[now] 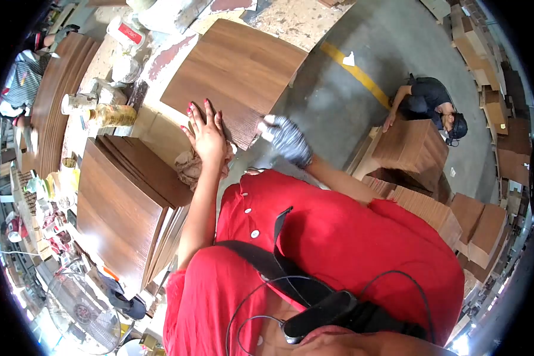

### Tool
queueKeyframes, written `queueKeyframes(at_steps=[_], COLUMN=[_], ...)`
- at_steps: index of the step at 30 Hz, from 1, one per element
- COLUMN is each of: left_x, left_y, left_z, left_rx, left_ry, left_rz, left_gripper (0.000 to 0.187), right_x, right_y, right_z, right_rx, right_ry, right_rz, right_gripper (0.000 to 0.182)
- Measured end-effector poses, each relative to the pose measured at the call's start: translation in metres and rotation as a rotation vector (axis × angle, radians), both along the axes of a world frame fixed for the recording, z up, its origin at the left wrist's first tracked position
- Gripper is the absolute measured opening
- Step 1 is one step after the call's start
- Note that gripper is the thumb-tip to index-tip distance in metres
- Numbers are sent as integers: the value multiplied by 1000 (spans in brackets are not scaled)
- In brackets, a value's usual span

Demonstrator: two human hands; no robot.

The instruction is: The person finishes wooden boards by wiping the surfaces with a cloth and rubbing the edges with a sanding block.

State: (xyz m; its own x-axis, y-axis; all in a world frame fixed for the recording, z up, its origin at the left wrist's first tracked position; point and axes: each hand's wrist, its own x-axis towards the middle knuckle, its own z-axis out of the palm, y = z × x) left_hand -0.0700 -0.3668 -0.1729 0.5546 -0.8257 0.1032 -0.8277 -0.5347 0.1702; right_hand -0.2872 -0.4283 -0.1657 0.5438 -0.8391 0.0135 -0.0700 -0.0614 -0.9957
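A brown wood-grain panel (237,65) lies flat on the worktable in front of me. My left hand (209,137), bare with red nails, rests on the panel's near left edge with its fingers spread. At the panel's near right corner is my right hand (288,141), in a grey striped glove with bare fingertips. Its fingers are curled at the edge and slightly blurred; whatever they may hold is hidden. A crumpled cloth (188,169) sits just below my left hand.
Stacked brown panels (118,202) stand close on my left. Beyond them are a glue-stained jar (114,115) and a white tub (126,32). A fan (83,308) is at lower left. On the right, a co-worker (430,104) crouches by more panels (412,145).
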Motion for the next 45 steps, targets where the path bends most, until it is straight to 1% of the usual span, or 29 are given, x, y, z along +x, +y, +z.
queueKeyframes(at_steps=[1, 2, 4, 7, 9, 10, 11, 12, 13, 14, 15, 16, 18, 19, 20, 21, 22, 23, 24, 25, 26, 28, 29, 30, 32, 33, 36, 43, 45], left_x=[0, 0, -1, 0, 0, 3, 2, 7, 4, 5, 3, -2, -4, -11, -18, -23, -30, -27, -23, -20, -16, -8, 2, -1, -6, -31, -54, -57, -54], left_y=[0, -1, -1, -2, -3, -2, 3, 6, 6, 10, 16, 23, 46, 55, 57, 62, 68, 70, 74, 78, 87, 104, 117, 120, 126, 111, 110, 111, 104], left_z=[-1, -2, 1, 3, 3, -1, -12, -16, -17, -12, -2, 18, 42, 55, 94, 91, 82, 80, 64, 47, 29, -8, -40, -37, -32, 23, 34, 25, 34], left_rx=[11, 21, 8, 46, 115, 146, 141, 129, 110, 102, 92, 95, 92, -5, 118, 234, 349, 393, 355, 318, 287, 219, 390, 362, 219, 105, 20, 24, -24], left_ry=[-16, -33, -36, -22, -24, -47, -412, -555, -522, -416, -279, -81, 105, 374, 634, 351, 66, 148, 77, 0, -103, -331, -452, -147, 423, 329, 22, 116, 296], left_rz=[0, -1, -4, 3, 3, 7, -35, -49, -68, -60, -33, 67, 143, 251, 293, 257, 219, 147, 83, 22, -44, -156, -282, -206, 36, 85, 70, 227, 354], left_gripper=[56, 56, 56, 56, 57, 58, 57, 60, 63, 66, 70, 75, 84, 90, 92, 92, 92, 80, 70, 60, 59, 56, 60, 63, 71, 68, 73, 59, 50], right_x=[-4, -11, -12, -31, -46, -55, -62, -72, -70, -74, -80, -61, -36, -28, -7, 11, 29, 50, 70, 85, 99, 119, 125, 128, 127, 128, 126, 123, 123], right_y=[-23, -38, -80, -137, -177, -201, -213, -225, -219, -242, -256, -246, -266, -276, -285, -286, -293, -292, -294, -287, -290, -293, -295, -296, -301, -302, -302, -303, -301], right_z=[-6, 7, 11, 23, 3, -23, -27, -32, -3, -32, -28, -5, 0, -6, -19, -9, -10, 1, -13, -2, -10, -25, -18, -13, -15, -18, -24, -17, -17], right_rx=[-61, -507, -106, -507, -701, -950, -777, -1142, -957, -971, -1218, -669, -671, -827, -439, -632, -622, -439, -403, -187, -159, 214, 170, 125, 176, 224, 286, 271, 309], right_ry=[39, 163, -202, 102, 255, 407, 450, 539, 485, 465, 433, 394, 360, 274, 30, 67, 106, 72, -86, -101, -125, -257, -136, -14, -82, -150, -214, -260, -264], right_rz=[-29, -130, -210, -270, -294, -332, -328, -332, -310, -344, -225, -412, -370, -297, -163, -75, 3, 146, 206, 296, 396, 578, 596, 613, 636, 655, 682, 717, 686], right_gripper=[22, 20, 17, 14, 16, 17, 25, 23, 23, 24, 21, 21, 22, 22, 26, 22, 23, 22, 23, 28, 30, 26, 27, 28, 30, 32, 33, 30, 30])
